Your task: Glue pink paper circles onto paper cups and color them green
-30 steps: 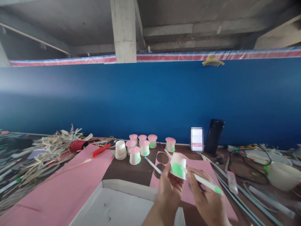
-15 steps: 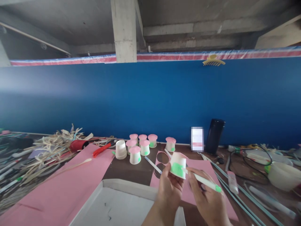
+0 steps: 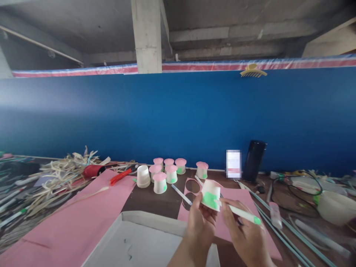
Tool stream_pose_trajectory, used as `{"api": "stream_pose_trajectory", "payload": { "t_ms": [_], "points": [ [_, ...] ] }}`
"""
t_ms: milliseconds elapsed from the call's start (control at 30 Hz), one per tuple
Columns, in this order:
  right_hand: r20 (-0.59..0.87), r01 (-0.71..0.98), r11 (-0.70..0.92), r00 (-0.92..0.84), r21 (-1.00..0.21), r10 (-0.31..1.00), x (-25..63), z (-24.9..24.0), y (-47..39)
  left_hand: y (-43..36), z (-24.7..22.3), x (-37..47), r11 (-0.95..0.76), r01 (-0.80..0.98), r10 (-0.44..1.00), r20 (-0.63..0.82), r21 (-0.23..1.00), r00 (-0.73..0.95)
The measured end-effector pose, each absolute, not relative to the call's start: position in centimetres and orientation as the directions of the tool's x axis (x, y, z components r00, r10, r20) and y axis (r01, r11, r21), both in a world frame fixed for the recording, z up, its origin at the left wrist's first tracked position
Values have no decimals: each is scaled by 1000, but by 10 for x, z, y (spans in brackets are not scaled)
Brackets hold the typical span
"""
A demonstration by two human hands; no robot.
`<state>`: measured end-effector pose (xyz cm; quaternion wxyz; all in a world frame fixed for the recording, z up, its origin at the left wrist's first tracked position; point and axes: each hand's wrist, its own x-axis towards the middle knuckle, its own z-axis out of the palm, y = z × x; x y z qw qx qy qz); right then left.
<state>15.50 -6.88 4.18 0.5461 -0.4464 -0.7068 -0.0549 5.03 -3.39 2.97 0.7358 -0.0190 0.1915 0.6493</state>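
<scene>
In my left hand (image 3: 200,218) is a white paper cup (image 3: 211,188), held upside down and tilted above the table. A bright green coloured patch (image 3: 209,199) covers part of its side, and pink paper peeks out at its top. My right hand (image 3: 244,231) pinches a white marker (image 3: 240,212) with a green end, its tip against the green patch. Beyond the hands stand several upturned cups topped with pink paper discs, such as the nearest one (image 3: 160,183); most show a green mark. A stack of plain white cups (image 3: 143,177) stands to their left.
A white tray (image 3: 151,217) lies in front, with pink paper sheets (image 3: 80,213) to its left and a cut pink sheet (image 3: 230,196) beneath my hands. A red cutter-like tool (image 3: 120,177), a black box-like object (image 3: 254,160), cables and a white tub (image 3: 336,208) lie around.
The marker has shifted very slightly, its tip staying on the cup's green patch. The patch looks a little fuller and squarer. Nothing else has visibly moved.
</scene>
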Motion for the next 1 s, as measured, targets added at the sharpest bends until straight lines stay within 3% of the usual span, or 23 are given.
{"api": "stream_pose_trajectory", "payload": {
  "t_ms": [1000],
  "points": [
    [784,694,579,-32,-429,619,155,38,-68,-36,33,51,123,-967,942,-334,225,42]
  ]
}}
